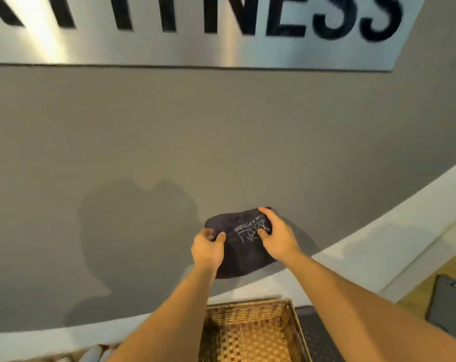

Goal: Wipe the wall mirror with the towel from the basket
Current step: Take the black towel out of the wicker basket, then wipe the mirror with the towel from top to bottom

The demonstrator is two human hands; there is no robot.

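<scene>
A dark navy towel (244, 244) with white printed lettering hangs in the air in front of a grey wall, above a woven basket (292, 325). My left hand (207, 248) pinches the towel's left edge between thumb and fingers. My right hand (275, 233) grips its upper right part, fingers curled over the top and thumb on the lettering. The basket below shows only its checkered woven bottom. No mirror is in view.
A grey wall (221, 131) fills most of the view, with a brushed metal sign (195, 45) bearing large black letters at the top. A white baseboard (365, 246) runs along the wall's foot. A dark flat object (449, 304) lies on the wooden floor at right.
</scene>
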